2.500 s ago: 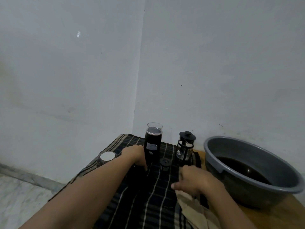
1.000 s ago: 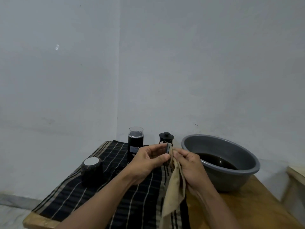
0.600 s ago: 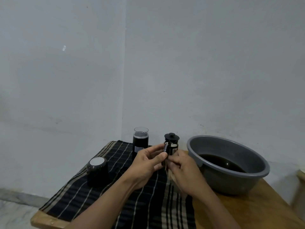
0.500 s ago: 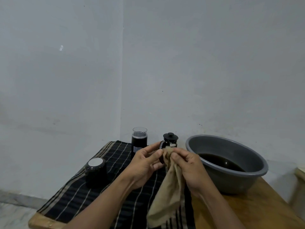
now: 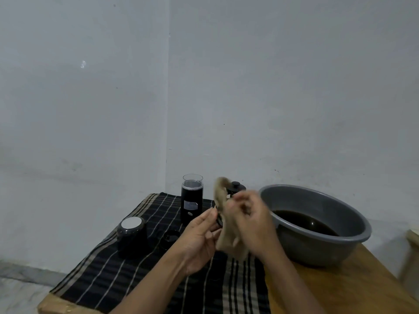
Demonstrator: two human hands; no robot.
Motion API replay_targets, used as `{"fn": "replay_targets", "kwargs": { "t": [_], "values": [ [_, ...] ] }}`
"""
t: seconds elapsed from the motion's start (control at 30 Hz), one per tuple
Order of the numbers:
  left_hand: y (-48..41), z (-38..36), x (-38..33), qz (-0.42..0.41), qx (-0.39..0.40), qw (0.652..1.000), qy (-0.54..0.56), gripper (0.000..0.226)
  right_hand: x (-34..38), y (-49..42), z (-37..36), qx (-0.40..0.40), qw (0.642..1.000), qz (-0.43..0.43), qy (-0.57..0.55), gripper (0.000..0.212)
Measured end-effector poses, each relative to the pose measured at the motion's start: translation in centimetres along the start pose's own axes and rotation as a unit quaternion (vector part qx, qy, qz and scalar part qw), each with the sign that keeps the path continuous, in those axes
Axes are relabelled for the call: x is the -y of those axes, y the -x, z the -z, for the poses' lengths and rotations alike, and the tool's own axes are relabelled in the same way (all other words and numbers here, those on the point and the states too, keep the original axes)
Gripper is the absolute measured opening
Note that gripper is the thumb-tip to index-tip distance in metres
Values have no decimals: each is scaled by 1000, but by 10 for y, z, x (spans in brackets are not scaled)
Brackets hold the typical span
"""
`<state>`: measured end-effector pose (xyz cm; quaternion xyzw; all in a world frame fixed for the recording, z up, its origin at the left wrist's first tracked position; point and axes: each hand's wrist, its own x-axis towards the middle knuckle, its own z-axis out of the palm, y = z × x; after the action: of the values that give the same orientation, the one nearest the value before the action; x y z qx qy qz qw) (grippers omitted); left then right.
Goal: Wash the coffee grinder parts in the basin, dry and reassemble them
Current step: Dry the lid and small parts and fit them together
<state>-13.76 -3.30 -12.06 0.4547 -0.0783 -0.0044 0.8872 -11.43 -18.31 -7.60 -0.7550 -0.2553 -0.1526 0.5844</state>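
Note:
My left hand (image 5: pixel 199 236) pinches a small black grinder part (image 5: pixel 219 219) above the striped cloth. My right hand (image 5: pixel 251 225) grips a beige drying cloth (image 5: pixel 223 200) and rubs it against that part; the hand is blurred by motion. The black grinder body (image 5: pixel 191 201) with a clear top stands upright behind my hands. A dark jar with a white lid (image 5: pixel 131 235) sits to the left, and a small black ring part (image 5: pixel 170 237) lies beside it. The grey basin (image 5: pixel 317 243) with dark water stands to the right.
A black striped cloth (image 5: pixel 127 275) covers the left part of the wooden table (image 5: pixel 353 288). A French press (image 5: pixel 235 188) stands behind my hands, mostly hidden. White walls meet in a corner behind the table.
The beige cloth has swung upward and my right hand has moved over the part, now blurred. A small black ring part shows on the cloth beside the jar.

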Motion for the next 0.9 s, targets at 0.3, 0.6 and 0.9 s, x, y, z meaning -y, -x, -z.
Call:
{"fn": "replay_targets", "kwargs": {
  "t": [0.3,0.6,0.9],
  "values": [
    [-5,-4,15,-67,-80,991,-89,40,-26,26,-16,-20,978,-44,203,26],
    [-1,-4,0,-153,-50,925,-343,61,-12,8,0,-93,889,-272,-356,31],
    [0,-17,-1,-125,-44,983,-125,46,-34,29,-21,-83,989,2,-125,24]
  ]
}}
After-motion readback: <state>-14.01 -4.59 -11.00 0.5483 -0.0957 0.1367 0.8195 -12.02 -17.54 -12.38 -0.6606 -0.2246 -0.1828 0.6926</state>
